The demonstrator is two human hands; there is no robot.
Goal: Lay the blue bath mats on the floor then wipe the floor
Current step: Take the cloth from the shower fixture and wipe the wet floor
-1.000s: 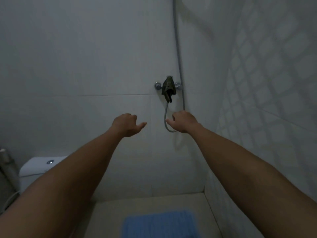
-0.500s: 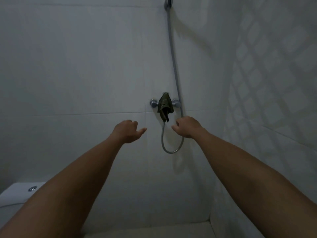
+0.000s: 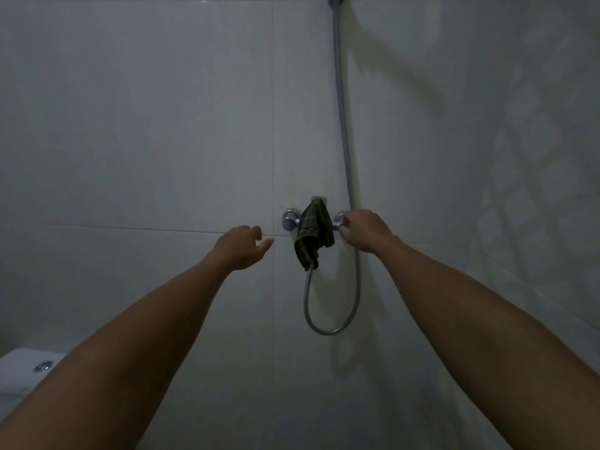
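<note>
A dark green cloth [image 3: 313, 233] hangs over the chrome shower tap on the white tiled wall. My right hand [image 3: 365, 230] is raised to the tap's right knob [image 3: 338, 219], with its fingers curled around the knob. My left hand [image 3: 242, 248] hovers to the left of the left knob [image 3: 290, 219], fingers loosely apart and holding nothing. No blue bath mat and no floor is in view now.
A grey shower hose [image 3: 344, 151] runs down the wall from the top and loops below the tap. A patterned tiled wall [image 3: 535, 190] closes the right side. The white toilet cistern lid [image 3: 29, 368] shows at the lower left.
The view has tilted up, so the blue mat and floor have left the frame. My right hand rose from beside the hose loop to the right tap knob. My left hand stayed level.
</note>
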